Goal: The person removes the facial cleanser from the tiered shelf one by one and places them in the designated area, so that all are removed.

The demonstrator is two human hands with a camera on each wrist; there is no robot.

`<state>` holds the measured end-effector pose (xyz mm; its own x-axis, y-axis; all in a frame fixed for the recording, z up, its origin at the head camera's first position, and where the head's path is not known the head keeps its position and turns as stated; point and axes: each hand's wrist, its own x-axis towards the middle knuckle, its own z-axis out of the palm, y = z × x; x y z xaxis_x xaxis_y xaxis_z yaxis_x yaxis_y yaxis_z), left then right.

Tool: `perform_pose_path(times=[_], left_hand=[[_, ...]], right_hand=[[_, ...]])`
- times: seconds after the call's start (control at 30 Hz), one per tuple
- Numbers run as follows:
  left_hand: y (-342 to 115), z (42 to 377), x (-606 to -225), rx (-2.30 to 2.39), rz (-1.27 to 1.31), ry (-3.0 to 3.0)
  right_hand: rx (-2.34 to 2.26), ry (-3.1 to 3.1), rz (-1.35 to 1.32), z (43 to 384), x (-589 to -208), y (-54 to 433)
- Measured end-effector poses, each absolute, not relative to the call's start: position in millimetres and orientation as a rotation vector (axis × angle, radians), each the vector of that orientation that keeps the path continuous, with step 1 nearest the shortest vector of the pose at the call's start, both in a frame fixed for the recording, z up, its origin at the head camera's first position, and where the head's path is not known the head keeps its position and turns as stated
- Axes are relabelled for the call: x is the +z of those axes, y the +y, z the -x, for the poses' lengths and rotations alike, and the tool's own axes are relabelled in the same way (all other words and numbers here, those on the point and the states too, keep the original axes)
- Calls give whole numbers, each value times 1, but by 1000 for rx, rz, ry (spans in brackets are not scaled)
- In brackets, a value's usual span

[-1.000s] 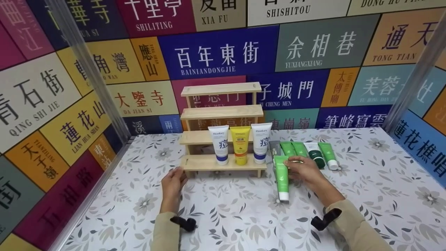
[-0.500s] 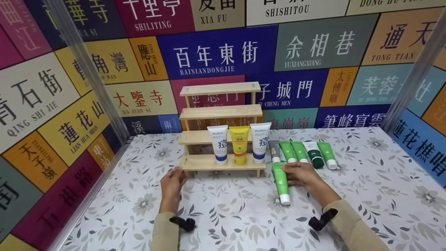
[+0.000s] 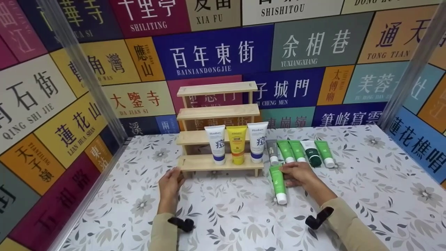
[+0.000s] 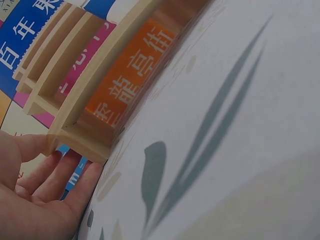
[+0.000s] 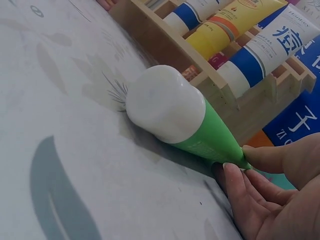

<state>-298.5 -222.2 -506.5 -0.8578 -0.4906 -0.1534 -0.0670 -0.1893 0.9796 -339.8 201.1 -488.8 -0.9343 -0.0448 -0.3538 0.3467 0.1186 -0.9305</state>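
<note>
My right hand [image 3: 297, 175] pinches a green tube with a white cap [image 3: 278, 186] by its flat crimped end. In the right wrist view the thumb and fingertips meet at that end, and the white cap [image 5: 165, 102] points away from the hand. The tube lies low over the tabletop, just right of a four-step wooden display rack [image 3: 219, 162]. My left hand [image 3: 169, 188] holds the left end of the rack's lowest step, thumb against the wood [image 4: 80, 145] and fingers beside it. On that step stand two white-and-blue tubes [image 3: 217, 144] [image 3: 258, 142] and a yellow tube [image 3: 237, 144].
Behind my right hand lies a row of tubes: a grey one [image 3: 273, 151], several green ones [image 3: 324, 153] and a white-and-dark-green one [image 3: 312, 153]. A floral cloth [image 3: 226, 212] covers the table. Sign-printed walls [image 3: 216, 52] stand behind and at the sides.
My right hand has brought the green tube slightly nearer and lower, away from the row, uncovering the grey tube. The left hand keeps its place at the rack.
</note>
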Motion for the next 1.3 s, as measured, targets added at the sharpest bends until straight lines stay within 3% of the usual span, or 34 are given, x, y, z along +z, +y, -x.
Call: perform_pose_path(times=[1.3], left_hand=[[-223,299,-504,-2155,-678,-1815]], right_hand=[[-1457,2391,-283,325,-473,190]])
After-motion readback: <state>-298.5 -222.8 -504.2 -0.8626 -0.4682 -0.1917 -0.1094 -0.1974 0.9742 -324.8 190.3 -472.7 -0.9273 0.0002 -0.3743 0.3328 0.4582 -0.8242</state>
